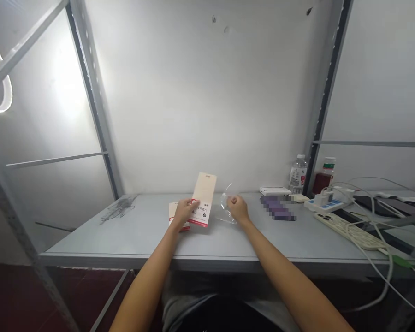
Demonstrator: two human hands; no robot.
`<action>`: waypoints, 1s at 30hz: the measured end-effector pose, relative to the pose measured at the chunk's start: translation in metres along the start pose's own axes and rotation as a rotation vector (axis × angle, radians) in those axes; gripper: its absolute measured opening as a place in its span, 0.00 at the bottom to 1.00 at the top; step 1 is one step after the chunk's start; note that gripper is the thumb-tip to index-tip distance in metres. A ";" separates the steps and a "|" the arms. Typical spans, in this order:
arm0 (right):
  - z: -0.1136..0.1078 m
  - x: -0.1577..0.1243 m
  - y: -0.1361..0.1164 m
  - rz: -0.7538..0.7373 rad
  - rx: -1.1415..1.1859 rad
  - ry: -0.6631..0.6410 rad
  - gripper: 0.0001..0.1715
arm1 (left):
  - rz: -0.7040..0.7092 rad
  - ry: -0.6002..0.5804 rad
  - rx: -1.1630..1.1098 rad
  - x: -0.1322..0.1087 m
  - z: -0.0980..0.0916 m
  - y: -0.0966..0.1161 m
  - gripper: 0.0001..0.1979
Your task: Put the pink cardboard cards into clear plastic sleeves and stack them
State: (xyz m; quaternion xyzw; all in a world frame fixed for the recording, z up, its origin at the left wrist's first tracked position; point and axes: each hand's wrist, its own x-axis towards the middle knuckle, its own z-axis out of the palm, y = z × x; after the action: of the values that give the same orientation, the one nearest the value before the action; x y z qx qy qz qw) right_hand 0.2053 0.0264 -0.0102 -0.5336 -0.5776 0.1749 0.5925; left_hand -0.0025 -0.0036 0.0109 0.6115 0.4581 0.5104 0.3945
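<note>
My left hand (183, 211) grips a cream cardboard packet (204, 191) by its left edge, thumb across the front. Printed text and a red band mark its lower part, and it is held tilted above the table. Beneath and to the left, a similar cream and red packet (173, 209) is partly covered by that hand. My right hand (238, 208) is closed on a crinkled clear plastic wrapper (224, 203), which spreads out to the left of the fingers. A gap separates the wrapper from the cardboard packet.
Thin dark strands (119, 208) lie on the table's left. To the right are a blurred purple item (278, 208), a white box (275, 191), a plastic bottle (298, 175), a power strip (325, 204), a keyboard (349, 230) and loose cables (389, 263). Metal posts (327, 92) frame the table.
</note>
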 end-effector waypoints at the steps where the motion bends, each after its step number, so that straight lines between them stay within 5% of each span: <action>1: 0.006 -0.001 -0.001 -0.041 0.006 -0.003 0.09 | 0.015 -0.028 0.000 -0.001 0.006 0.000 0.17; 7: 0.011 -0.006 0.001 -0.134 0.046 -0.021 0.04 | 0.076 -0.006 0.267 -0.003 0.028 -0.003 0.13; 15: -0.005 -0.014 -0.007 -0.209 0.194 -0.126 0.06 | 0.116 0.137 0.398 0.001 0.021 -0.010 0.11; 21: -0.007 -0.013 -0.009 -0.006 0.484 -0.246 0.13 | 0.100 -0.014 0.177 -0.006 0.020 -0.003 0.14; 30: -0.011 -0.002 -0.003 0.299 1.036 -0.188 0.10 | 0.110 -0.197 0.068 -0.014 0.018 0.003 0.23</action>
State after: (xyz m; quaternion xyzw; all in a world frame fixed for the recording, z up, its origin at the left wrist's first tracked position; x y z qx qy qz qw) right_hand 0.2129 0.0187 -0.0063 -0.2306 -0.3842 0.5656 0.6924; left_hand 0.0144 -0.0184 0.0068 0.6961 0.3999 0.4527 0.3881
